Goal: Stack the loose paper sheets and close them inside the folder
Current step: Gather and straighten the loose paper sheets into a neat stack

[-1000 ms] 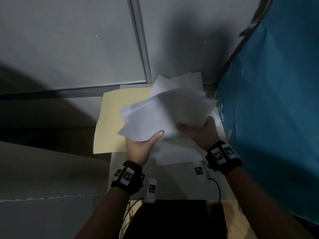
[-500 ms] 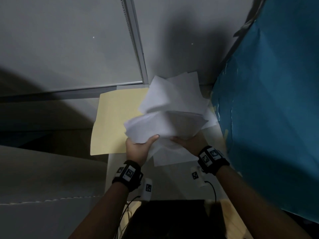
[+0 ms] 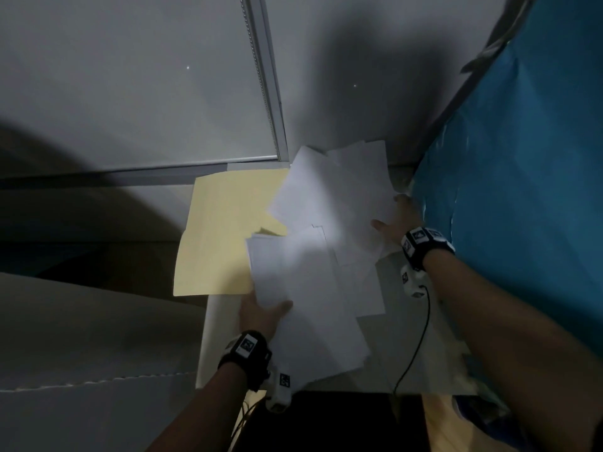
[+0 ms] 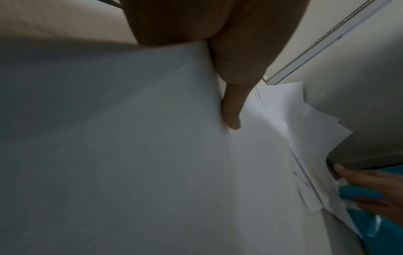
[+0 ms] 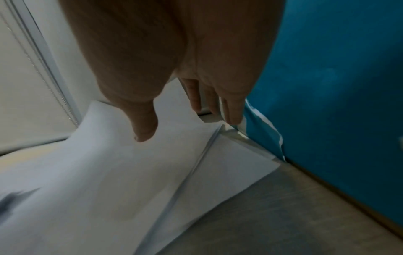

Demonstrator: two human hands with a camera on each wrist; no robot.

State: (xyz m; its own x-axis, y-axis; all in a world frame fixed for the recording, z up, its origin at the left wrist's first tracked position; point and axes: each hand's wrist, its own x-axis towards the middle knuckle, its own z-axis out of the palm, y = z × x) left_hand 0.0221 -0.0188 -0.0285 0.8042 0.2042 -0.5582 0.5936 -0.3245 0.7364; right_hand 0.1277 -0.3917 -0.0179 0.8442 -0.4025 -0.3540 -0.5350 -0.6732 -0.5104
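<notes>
An open pale yellow folder [image 3: 225,230] lies flat on the table. My left hand [image 3: 264,313] grips a bundle of white sheets [image 3: 306,295] at its near left corner, thumb [image 4: 232,112] on top and fingers hidden beneath. More loose sheets [image 3: 339,197] lie fanned out beyond it, overlapping the folder's right side. My right hand [image 3: 396,218] is at the right edge of those far sheets [image 5: 130,172], fingers [image 5: 232,112] straight and spread, holding nothing. It also shows at the right of the left wrist view, right hand [image 4: 370,182].
A blue panel [image 3: 522,223] stands close along the right. A grey wall with a metal strip [image 3: 266,93] rises behind the folder. A black cable [image 3: 417,337] trails over the white table [image 3: 222,337]. A dark object [image 3: 342,422] sits at the near edge.
Both hands held the bundle up together; now the right hand has let go and moved right to the far sheets. The left hand has brought the bundle down and nearer.
</notes>
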